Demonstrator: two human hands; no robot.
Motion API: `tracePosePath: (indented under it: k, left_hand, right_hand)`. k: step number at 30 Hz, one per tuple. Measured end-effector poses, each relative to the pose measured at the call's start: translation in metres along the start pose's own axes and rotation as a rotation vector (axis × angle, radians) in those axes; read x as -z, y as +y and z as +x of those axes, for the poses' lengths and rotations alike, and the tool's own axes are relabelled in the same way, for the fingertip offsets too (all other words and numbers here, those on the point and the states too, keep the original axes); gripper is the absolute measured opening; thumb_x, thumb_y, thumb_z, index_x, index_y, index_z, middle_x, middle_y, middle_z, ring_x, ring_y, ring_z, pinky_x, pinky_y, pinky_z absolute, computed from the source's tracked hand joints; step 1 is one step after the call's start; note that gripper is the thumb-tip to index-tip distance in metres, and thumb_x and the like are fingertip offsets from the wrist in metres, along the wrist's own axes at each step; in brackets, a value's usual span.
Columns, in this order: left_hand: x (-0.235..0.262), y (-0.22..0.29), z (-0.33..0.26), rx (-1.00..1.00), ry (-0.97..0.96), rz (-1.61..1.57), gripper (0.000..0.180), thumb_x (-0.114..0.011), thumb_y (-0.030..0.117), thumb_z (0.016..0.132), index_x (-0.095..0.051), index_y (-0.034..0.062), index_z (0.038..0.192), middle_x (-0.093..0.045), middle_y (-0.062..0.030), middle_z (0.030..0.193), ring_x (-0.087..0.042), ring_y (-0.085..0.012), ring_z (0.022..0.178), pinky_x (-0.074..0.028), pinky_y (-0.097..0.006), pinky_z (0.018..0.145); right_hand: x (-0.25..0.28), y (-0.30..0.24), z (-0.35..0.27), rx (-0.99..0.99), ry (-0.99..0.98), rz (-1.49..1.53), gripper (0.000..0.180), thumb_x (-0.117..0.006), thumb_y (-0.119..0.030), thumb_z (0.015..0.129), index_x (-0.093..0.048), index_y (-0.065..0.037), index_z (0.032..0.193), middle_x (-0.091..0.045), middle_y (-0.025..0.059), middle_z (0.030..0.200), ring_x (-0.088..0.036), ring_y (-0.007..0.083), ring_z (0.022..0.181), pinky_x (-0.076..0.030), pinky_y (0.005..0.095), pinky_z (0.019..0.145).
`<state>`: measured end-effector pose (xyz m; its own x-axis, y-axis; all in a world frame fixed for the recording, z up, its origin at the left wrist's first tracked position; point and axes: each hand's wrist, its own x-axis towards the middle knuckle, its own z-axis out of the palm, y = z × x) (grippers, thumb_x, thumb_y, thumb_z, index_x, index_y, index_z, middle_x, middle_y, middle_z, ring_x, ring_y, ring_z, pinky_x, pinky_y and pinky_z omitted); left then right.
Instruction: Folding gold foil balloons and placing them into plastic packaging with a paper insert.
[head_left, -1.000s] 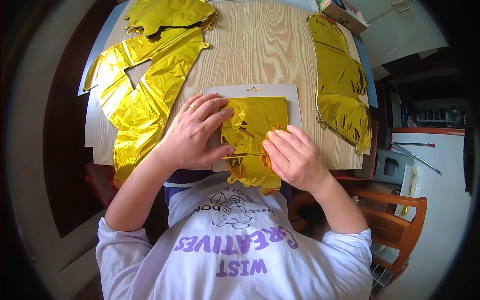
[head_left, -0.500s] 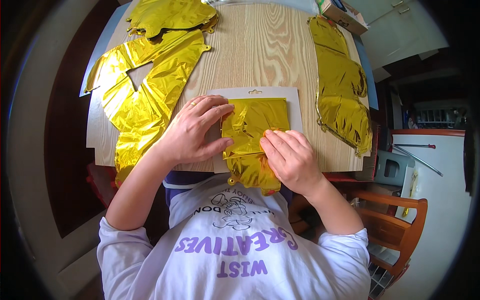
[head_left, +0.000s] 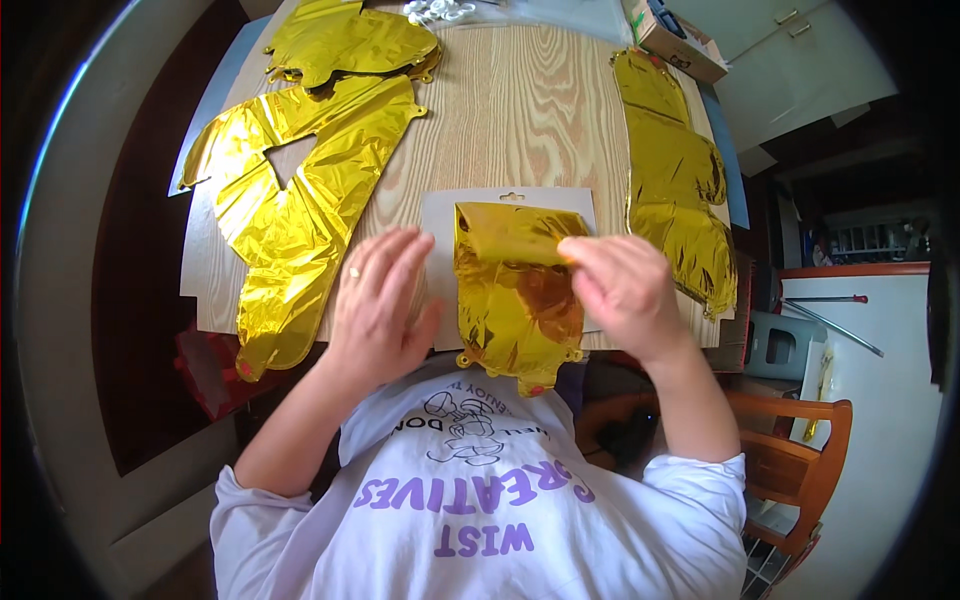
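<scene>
A flat gold foil balloon (head_left: 505, 315), partly folded, lies in front of me on a grey-white card (head_left: 438, 212) with a hanger hole at its far edge. Its near end, with small tabs, hangs past the table's front edge. My right hand (head_left: 632, 295) pinches the right side of the balloon's folded flap, which looks slightly lifted and blurred. To the left of the balloon, my left hand (head_left: 383, 300) is open, fingers stretched, holding nothing and apart from the foil.
Another flat gold foil balloon (head_left: 300, 230), with a triangular hole, lies at the left below a gold foil stack (head_left: 350, 45). A long gold balloon (head_left: 675, 170) lies along the table's right side. A box (head_left: 680, 40) stands far right; a wooden chair (head_left: 790, 450) is at lower right.
My left hand has come off the balloon and moved back to the left. The right hand has shifted right and away from me, raising the folded flap.
</scene>
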<state>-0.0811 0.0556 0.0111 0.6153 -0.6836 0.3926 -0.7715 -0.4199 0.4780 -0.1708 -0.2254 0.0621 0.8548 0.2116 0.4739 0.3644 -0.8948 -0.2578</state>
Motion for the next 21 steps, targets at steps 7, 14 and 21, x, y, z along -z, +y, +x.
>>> tracePosePath:
  k: [7, 14, 21]
  left_hand:
    - [-0.009, 0.012, -0.031, -0.015, -0.124, 0.068, 0.05, -0.069, 0.021, 0.087, -0.06, 0.0062, 0.133, -0.055, -0.0162, 0.143, -0.046, -0.0385, 0.14, -0.028, -0.055, 0.119]
    - [-0.006, 0.016, -0.049, -0.003, -0.105, 0.033, 0.048, -0.071, 0.021, 0.085, -0.063, 0.0064, 0.13, -0.056, -0.0151, 0.142, -0.044, -0.0384, 0.141, -0.026, -0.056, 0.12]
    - [-0.009, 0.026, -0.073, -0.086, 0.16, -0.144, 0.031, -0.074, 0.008, 0.075, -0.067, 0.0035, 0.105, -0.065, -0.0142, 0.104, -0.063, -0.0336, 0.097, -0.047, -0.043, 0.086]
  right_hand:
    - [0.038, 0.045, 0.072, -0.34, -0.139, 0.175, 0.011, -0.065, -0.008, 0.089, -0.075, -0.006, 0.094, -0.066, 0.0121, 0.065, -0.063, 0.0144, 0.054, -0.048, 0.0335, 0.054]
    - [0.091, 0.028, 0.122, 0.066, 0.191, -0.216, 0.02, -0.069, -0.003, 0.086, -0.073, -0.005, 0.105, -0.071, 0.0077, 0.083, -0.067, 0.0162, 0.072, -0.053, 0.0303, 0.066]
    - [0.019, -0.036, -0.009, 0.364, 0.058, -0.392, 0.02, -0.064, -0.01, 0.093, -0.069, 0.002, 0.108, -0.073, 0.0186, 0.108, -0.072, 0.0287, 0.1, -0.058, 0.0378, 0.08]
